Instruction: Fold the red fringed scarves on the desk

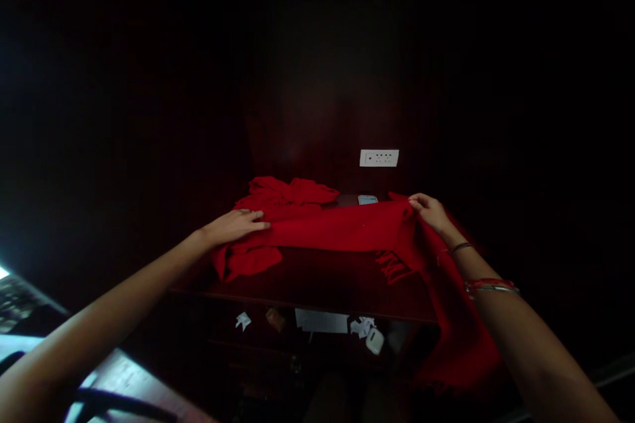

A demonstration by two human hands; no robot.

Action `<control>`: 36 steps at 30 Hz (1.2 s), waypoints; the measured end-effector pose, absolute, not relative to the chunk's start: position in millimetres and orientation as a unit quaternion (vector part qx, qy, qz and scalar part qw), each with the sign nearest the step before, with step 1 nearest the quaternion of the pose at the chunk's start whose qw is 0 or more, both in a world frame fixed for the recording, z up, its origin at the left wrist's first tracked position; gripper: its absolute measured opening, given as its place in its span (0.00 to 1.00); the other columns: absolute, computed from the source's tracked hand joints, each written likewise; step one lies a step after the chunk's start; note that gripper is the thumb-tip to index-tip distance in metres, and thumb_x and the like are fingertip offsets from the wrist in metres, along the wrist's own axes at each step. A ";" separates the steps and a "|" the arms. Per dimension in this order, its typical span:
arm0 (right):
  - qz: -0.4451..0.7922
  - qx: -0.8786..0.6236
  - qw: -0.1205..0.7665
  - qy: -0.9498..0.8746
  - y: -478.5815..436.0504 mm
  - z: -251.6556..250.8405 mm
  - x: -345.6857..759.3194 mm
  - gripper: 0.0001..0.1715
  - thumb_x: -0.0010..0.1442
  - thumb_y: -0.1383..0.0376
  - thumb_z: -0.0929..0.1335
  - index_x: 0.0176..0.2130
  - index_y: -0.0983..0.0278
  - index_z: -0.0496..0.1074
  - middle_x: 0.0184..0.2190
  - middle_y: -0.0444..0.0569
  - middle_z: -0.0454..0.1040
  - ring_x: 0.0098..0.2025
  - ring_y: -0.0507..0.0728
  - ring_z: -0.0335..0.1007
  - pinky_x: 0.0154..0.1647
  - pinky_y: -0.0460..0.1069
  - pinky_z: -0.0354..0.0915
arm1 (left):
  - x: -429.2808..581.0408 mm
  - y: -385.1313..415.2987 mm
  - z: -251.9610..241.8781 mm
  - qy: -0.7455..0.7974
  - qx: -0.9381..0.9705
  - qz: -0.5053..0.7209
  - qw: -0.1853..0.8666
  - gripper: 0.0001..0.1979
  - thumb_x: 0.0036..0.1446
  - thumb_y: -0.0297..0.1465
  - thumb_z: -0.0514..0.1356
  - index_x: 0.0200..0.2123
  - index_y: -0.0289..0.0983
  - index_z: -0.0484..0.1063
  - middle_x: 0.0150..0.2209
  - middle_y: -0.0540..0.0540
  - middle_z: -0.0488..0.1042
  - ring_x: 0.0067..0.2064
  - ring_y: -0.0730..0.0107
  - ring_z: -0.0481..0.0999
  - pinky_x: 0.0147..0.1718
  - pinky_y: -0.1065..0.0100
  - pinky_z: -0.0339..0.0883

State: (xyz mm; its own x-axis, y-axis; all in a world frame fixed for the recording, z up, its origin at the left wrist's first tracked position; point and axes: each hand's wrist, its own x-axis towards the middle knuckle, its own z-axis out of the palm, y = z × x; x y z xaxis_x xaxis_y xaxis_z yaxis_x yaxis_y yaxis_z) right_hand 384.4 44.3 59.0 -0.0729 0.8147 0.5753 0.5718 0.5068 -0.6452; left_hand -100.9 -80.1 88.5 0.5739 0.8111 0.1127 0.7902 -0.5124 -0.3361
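cloth lies under spread left fingers, pinched by right fingers; lower shelf holds paper, white case.

Red cloth bars the middle, front strip bare

A hand could pass low over the bare front of the table, between the cloth's bunched left part and the fringe at right. Farther back, the stretched span stands before the phone, leaving an approach from above. The left hand and right hand block the span's ends; hanging cloth obstructs the table's right side.
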 end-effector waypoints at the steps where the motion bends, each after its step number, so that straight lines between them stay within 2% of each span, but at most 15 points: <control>1: 0.126 -0.481 0.482 -0.722 45.9 55.4 384.9 0.08 0.46 0.63 0.61 0.26 0.64 0.66 0.23 0.46 0.68 0.27 0.53 0.62 0.31 0.48 0.59 | -104.3 -82.6 87.7 -0.459 -0.871 0.043 0.172 0.16 0.53 0.24 0.45 0.42 0.43 0.64 0.46 0.44 0.63 0.41 0.68 0.67 0.41 0.67 0.56; 6: 0.119 -0.474 0.465 -0.738 49.6 46.0 378.0 0.09 0.46 0.62 0.60 0.26 0.64 0.66 0.24 0.46 0.69 0.28 0.54 0.63 0.31 0.48 0.59 | -113.6 -87.9 84.2 -0.531 -0.824 0.037 0.193 0.11 0.52 0.29 0.48 0.36 0.39 0.68 0.38 0.44 0.68 0.38 0.67 0.68 0.41 0.67 0.56; 11: 0.118 -0.462 0.438 -0.762 47.8 51.0 364.9 0.09 0.47 0.62 0.60 0.27 0.65 0.66 0.25 0.47 0.69 0.29 0.54 0.63 0.33 0.48 0.59 | -105.0 -82.3 97.8 -0.691 -0.672 -0.021 0.265 0.20 0.51 0.40 0.48 0.45 0.34 0.61 0.41 0.38 0.65 0.38 0.60 0.68 0.35 0.65 0.58; 15: 0.122 -0.436 0.434 -0.779 44.6 53.8 353.7 0.10 0.48 0.61 0.60 0.27 0.64 0.66 0.25 0.46 0.69 0.30 0.54 0.63 0.33 0.48 0.59 | -97.4 -73.4 105.5 -0.747 -0.591 -0.067 0.297 0.19 0.53 0.33 0.46 0.48 0.32 0.56 0.39 0.36 0.66 0.37 0.58 0.68 0.32 0.63 0.57; 18: 0.124 -0.430 0.439 -0.779 42.0 54.7 351.3 0.11 0.49 0.61 0.60 0.28 0.65 0.66 0.25 0.46 0.69 0.30 0.53 0.63 0.33 0.47 0.59 | -101.9 -68.0 110.2 -0.749 -0.565 -0.093 0.335 0.18 0.53 0.28 0.43 0.49 0.34 0.54 0.37 0.37 0.67 0.37 0.57 0.68 0.34 0.61 0.55; 22: 0.122 -0.428 0.448 -0.775 41.3 58.8 357.6 0.11 0.49 0.60 0.60 0.28 0.65 0.65 0.26 0.46 0.69 0.30 0.54 0.63 0.33 0.48 0.59 | -117.8 -63.3 136.7 -0.739 -0.574 -0.065 0.346 0.14 0.53 0.27 0.43 0.42 0.31 0.59 0.34 0.37 0.67 0.36 0.58 0.68 0.34 0.62 0.56; 26: 0.123 -0.424 0.459 -0.771 44.4 61.7 364.2 0.10 0.48 0.60 0.60 0.27 0.64 0.65 0.26 0.47 0.69 0.30 0.54 0.64 0.33 0.48 0.59 | -130.7 -59.6 174.2 -0.728 -0.561 -0.080 0.385 0.15 0.53 0.27 0.43 0.42 0.26 0.57 0.35 0.36 0.66 0.36 0.59 0.67 0.34 0.64 0.57; 28: 0.122 -0.429 0.464 -0.765 45.7 58.9 365.7 0.10 0.48 0.60 0.60 0.27 0.64 0.65 0.26 0.47 0.69 0.31 0.54 0.63 0.34 0.48 0.59 | -134.8 -57.6 179.4 -0.727 -0.572 -0.066 0.374 0.16 0.52 0.28 0.44 0.43 0.25 0.57 0.36 0.36 0.66 0.37 0.59 0.67 0.33 0.65 0.58; 33: 0.139 -0.460 0.433 -0.763 41.9 42.1 367.6 0.10 0.47 0.61 0.60 0.27 0.64 0.64 0.25 0.47 0.69 0.29 0.55 0.63 0.32 0.49 0.59 | -152.0 -55.5 145.3 -0.661 -0.703 0.114 0.235 0.12 0.46 0.31 0.51 0.35 0.36 0.66 0.35 0.41 0.69 0.39 0.57 0.68 0.37 0.61 0.58; 36: 0.152 -0.454 0.402 -0.780 37.2 35.1 368.4 0.09 0.47 0.61 0.60 0.26 0.64 0.64 0.25 0.47 0.69 0.29 0.55 0.63 0.31 0.48 0.59 | -166.4 -55.3 127.2 -0.695 -0.679 0.115 0.209 0.14 0.46 0.31 0.48 0.37 0.37 0.67 0.36 0.39 0.70 0.39 0.57 0.69 0.35 0.62 0.60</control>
State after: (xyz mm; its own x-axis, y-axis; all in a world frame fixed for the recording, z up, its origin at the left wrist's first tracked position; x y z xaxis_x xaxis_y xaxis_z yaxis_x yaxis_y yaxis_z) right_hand 368.4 37.2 35.1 -0.2643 0.8310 0.4894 0.5868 0.5413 -0.6022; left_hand -166.4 -55.3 127.2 0.0087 0.9909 0.1343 0.8950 0.0522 -0.4430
